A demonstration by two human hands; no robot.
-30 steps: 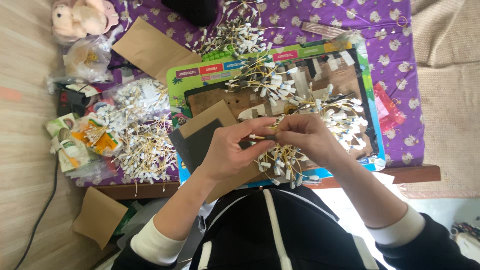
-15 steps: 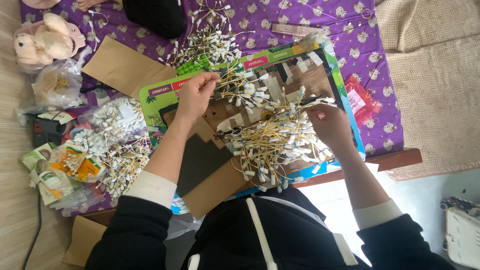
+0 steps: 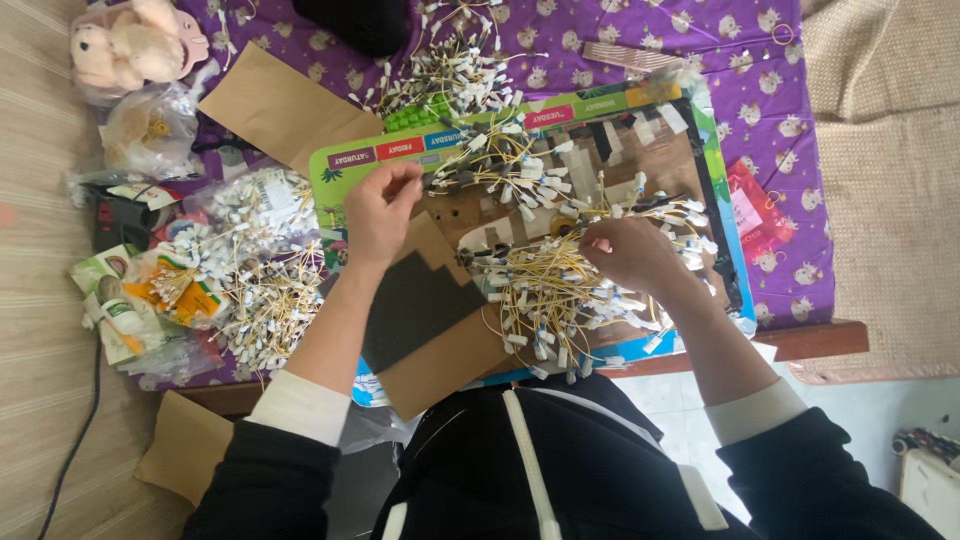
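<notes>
Gripping yellow tagged cords [image 3: 560,290] | right hand [image 3: 630,250] | left hand [image 3: 378,210] raised

Far left, a plush toy [image 3: 125,45] is seen lying at the edge of the purple patterned cloth [image 3: 700,40], with a clear plastic bag [image 3: 150,130] just near of it. A brown cardboard sheet [image 3: 280,105] is laid flat right of the bag. A red packet [image 3: 750,210] is spotted at the right side of the cloth, a woven beige mat [image 3: 885,170] beyond it. On the left, a black cable [image 3: 80,420] is trailed over the floor, and a cardboard piece [image 3: 185,460] is set near it.
</notes>
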